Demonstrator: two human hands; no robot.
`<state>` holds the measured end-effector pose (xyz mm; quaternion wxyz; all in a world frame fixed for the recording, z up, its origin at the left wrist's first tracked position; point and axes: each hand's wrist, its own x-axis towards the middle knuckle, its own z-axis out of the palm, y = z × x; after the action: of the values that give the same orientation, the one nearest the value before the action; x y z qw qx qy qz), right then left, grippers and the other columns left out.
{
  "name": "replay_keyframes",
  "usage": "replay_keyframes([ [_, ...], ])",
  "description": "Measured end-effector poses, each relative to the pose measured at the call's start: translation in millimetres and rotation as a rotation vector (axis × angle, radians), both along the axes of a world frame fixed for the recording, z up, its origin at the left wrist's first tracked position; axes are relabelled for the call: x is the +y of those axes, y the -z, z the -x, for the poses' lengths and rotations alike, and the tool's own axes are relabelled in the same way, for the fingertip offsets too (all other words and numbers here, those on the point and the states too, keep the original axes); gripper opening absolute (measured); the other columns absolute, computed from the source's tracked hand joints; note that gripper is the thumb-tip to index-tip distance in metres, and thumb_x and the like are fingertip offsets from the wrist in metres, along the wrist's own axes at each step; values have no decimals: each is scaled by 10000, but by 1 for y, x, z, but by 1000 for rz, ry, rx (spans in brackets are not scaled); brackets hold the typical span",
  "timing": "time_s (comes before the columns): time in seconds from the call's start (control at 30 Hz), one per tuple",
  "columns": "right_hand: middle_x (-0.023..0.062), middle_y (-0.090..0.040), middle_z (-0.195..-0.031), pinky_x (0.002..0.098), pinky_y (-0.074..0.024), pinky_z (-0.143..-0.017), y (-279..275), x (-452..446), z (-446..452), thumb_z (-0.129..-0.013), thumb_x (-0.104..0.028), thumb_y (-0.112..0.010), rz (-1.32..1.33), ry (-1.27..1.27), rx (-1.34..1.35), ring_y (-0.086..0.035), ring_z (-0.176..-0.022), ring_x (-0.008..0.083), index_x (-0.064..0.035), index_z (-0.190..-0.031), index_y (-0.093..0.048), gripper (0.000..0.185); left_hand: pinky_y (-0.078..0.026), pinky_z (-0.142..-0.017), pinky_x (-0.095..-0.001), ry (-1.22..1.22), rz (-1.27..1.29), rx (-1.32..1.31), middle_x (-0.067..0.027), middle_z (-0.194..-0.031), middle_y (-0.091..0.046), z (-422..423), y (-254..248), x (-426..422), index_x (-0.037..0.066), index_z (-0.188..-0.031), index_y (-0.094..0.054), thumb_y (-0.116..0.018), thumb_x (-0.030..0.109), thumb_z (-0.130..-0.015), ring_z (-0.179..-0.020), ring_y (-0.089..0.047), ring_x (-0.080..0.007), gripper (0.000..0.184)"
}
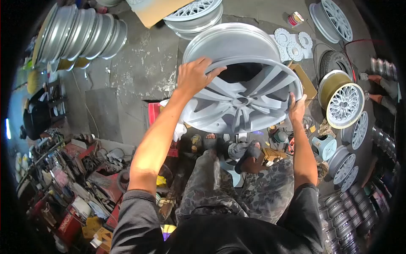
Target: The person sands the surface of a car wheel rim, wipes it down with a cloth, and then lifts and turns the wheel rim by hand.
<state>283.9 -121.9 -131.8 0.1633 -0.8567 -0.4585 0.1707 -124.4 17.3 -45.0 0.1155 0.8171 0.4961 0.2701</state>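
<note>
In front of me is a large silver wheel rim (241, 101), tilted so its spoked face is turned toward me and its barrel points away. My left hand (193, 78) grips the upper left of its edge, with the thumb lying along the lip and the other fingers curled over the barrel side. On the opposite side, my right hand (297, 108) is closed around the right edge, its fingers partly hidden behind the lip. Through the spokes a dark gap shows. Below the rim are my legs in camouflage trousers (203, 182).
Stacked silver rims (80, 34) stand at upper left. A lattice rim (194, 12) sits beyond mine. To the right are a gold-edged rim (344, 103), a tyre (334, 63) and a blue stool (325, 147). Tools and clutter fill a red cabinet area (101, 182) at lower left.
</note>
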Motion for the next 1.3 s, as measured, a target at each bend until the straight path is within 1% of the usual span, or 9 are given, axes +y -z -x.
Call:
replay_keyframes([
  [0.13,291,-604,-1043,529,-434,-868,2,-4,-3,-935,-102,-631,-135,-99,49,-567,-1036,494,4,-1179,-456,318,-502,-537,-434,-45,59,64,-80,-744,-658,0,-3,-2,68,-744,-630,-780,481,-815,-624,-649,-352,444],
  [0.27,296,-585,-1042,527,-426,-873,-4,0,0,-911,-73,-644,-99,-75,121,-556,-1037,496,12,-1167,-461,326,-535,-601,-462,-67,152,145,-82,-897,-701,2,2,-3,66,-811,-680,-728,550,-830,-712,-688,-348,487],
  [0.4,288,-577,-1014,526,-424,-871,-2,3,4,-904,-65,-645,-50,8,124,-551,-1021,492,12,-1142,-465,308,-557,-658,-459,-62,224,203,-104,-962,-706,2,-2,1,65,-870,-687,-715,528,-844,-761,-694,-359,465],
  [0.67,283,-570,-996,516,-431,-842,-2,-2,3,-938,-238,-666,-94,-27,135,-547,-968,479,24,-1082,-495,345,-555,-733,-470,-10,334,374,-138,-1060,-702,14,-12,1,70,-988,-658,-656,515,-897,-871,-691,-368,454],
  [0.8,278,-539,-937,514,-423,-816,-8,3,-3,-966,-237,-619,-101,-120,167,-528,-938,485,35,-1039,-483,313,-536,-765,-469,-41,514,446,-156,-1044,-698,4,-30,14,84,-985,-655,-634,506,-919,-915,-675,-382,428],
  [1.03,258,-521,-991,523,-424,-827,-3,22,-2,-932,-132,-619,-196,-109,205,-515,-979,478,12,-1075,-459,259,-530,-715,-494,-40,461,460,-173,-934,-704,-4,-34,44,73,-1013,-656,-639,483,-930,-852,-672,-417,418],
  [1.1,245,-510,-1035,527,-427,-840,5,23,-3,-909,-86,-620,-180,-113,195,-512,-1011,470,1,-1104,-443,277,-547,-811,-482,-86,532,513,-185,-1089,-706,-6,-35,47,22,-1123,-660,-642,475,-931,-958,-689,-385,492],
  [1.23,234,-501,-1045,523,-433,-854,10,17,-4,-905,-85,-626,-206,-133,182,-511,-1032,463,-7,-1115,-433,296,-548,-804,-479,-26,483,499,-187,-1094,-706,0,-27,47,8,-1116,-657,-643,456,-936,-944,-689,-388,484],
  [1.3,233,-502,-1039,520,-434,-847,8,14,-3,-908,-102,-632,-223,-119,173,-513,-1025,460,-8,-1116,-436,302,-542,-779,-482,18,424,459,-230,-956,-705,-1,-31,45,-12,-1105,-661,-637,448,-947,-896,-676,-431,487],
])
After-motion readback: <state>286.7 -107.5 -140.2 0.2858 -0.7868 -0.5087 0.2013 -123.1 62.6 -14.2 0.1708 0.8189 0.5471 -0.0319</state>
